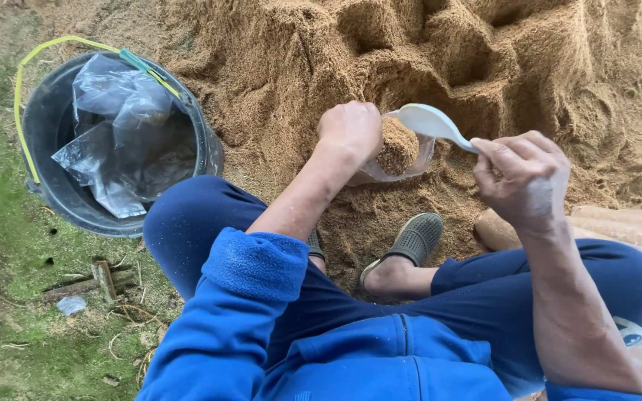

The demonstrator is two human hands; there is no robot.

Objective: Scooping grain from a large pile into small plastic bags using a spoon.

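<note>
My left hand (351, 130) grips 1 clear bag (399, 152), about full of sawdust (321, 52); my right hand (521, 174) pinches the white scoop (432, 122) over it; empty bags wait in the bucket (53, 178).

Sawdust heap (484, 67), upper half of the frame: dry, granular, matt tan, rough with cut hollows. Small bag (403, 160) at centre: thin clear plastic, glossy, packed with the same grain. Scoop (432, 122), right of centre: smooth white plastic, slight sheen. Bucket (53, 134), upper left: matt black plastic with a yellow-green plastic handle, holding crumpled glossy clear bags (120, 134). Sleeve (254, 267), lower centre: soft blue fleece cloth. Clog (414, 241), centre: matt grey perforated rubber-like material.
</note>
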